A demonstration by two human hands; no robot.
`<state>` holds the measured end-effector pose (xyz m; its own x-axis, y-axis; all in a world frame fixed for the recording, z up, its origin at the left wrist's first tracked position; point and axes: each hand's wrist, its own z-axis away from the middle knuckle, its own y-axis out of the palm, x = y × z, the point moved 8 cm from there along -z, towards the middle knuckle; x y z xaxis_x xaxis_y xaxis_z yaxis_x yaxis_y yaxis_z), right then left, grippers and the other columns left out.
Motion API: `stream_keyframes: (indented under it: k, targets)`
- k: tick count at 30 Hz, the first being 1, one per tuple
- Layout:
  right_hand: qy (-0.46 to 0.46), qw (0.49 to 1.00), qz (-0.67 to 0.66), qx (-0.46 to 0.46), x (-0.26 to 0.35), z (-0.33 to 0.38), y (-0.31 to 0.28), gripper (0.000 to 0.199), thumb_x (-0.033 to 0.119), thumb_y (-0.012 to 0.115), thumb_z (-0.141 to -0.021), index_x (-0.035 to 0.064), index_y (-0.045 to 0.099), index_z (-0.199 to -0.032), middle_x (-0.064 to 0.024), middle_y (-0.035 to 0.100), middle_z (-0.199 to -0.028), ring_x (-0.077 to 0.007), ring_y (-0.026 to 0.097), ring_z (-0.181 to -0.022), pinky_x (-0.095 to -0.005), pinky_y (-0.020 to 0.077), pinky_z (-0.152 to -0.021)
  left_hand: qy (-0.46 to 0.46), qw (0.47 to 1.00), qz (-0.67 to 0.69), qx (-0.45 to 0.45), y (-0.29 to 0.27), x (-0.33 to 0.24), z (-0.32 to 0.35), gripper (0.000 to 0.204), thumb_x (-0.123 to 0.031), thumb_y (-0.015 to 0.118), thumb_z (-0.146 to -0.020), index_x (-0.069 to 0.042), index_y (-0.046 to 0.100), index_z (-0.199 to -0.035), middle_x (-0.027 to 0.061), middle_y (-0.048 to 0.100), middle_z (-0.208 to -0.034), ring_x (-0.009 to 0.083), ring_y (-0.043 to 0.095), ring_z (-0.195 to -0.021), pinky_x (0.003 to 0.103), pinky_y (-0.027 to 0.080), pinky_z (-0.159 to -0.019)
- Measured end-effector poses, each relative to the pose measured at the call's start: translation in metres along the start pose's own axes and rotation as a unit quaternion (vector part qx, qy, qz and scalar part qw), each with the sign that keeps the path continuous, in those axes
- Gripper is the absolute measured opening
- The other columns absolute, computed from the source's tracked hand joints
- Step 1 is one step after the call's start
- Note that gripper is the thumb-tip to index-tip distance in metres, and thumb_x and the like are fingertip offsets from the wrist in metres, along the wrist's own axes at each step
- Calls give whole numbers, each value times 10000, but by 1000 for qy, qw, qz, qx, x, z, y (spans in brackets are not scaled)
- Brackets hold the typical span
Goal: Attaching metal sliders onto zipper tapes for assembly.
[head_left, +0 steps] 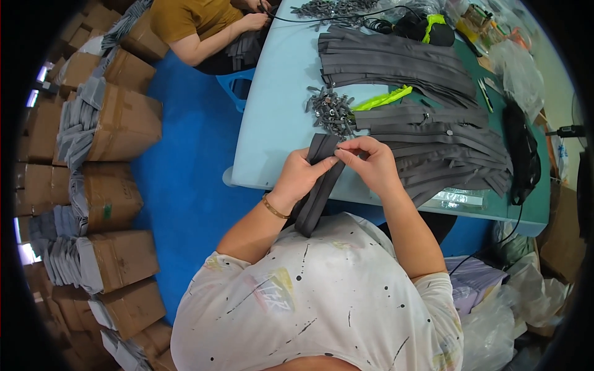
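My left hand (298, 174) is closed around a dark grey zipper (314, 201), which hangs down in a loop in front of my shirt. At its upper end my right hand (371, 162) pinches the edge with thumb and forefinger. Whether a small slider is also between those fingertips is too small to tell. Just beyond my hands lies a heap of small grey zipper sliders (333, 111) on the table. To the right, long dark grey zippers (442, 151) lie in layered bundles, with another stack of zippers (396, 62) farther back.
The pale table (272, 123) carries a bright yellow-green strip (383, 99), a black pouch (523, 151) and plastic bags (520, 74). A co-worker (204, 28) sits at the far left on a blue stool (235, 86). Cardboard boxes (124, 123) with grey pieces line the left.
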<state>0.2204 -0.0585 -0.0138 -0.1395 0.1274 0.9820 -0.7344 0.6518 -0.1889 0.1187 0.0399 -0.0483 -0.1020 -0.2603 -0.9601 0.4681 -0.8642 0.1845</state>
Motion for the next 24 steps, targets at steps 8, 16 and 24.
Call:
stream_keyframes:
  k: [8,16,24]
  targets:
    - [-47,991,125,-12,19,6,-3,158,110,716,-728,16,659,-842,-40,606,-760,-118,562,-674,-243,445,-618,20,1000,-20,3,2,2,2,173,-84,626,-836,6,637,-983,8,642,-851,61,560,-758,216,463,-655]
    - [-41,990,137,-10,18,6,-3,163,130,717,-721,28,658,-833,-49,606,-758,-144,579,-674,-261,450,-601,19,995,-82,57,5,-6,-1,185,-100,634,-837,9,636,-987,15,645,-874,62,556,-777,226,463,-673]
    - [7,984,179,16,15,11,-5,213,214,698,-738,55,679,-880,-58,628,-797,-186,609,-704,-283,477,-630,-3,996,-55,64,8,-4,0,192,-101,649,-827,11,630,-982,18,640,-873,64,559,-774,218,466,-676]
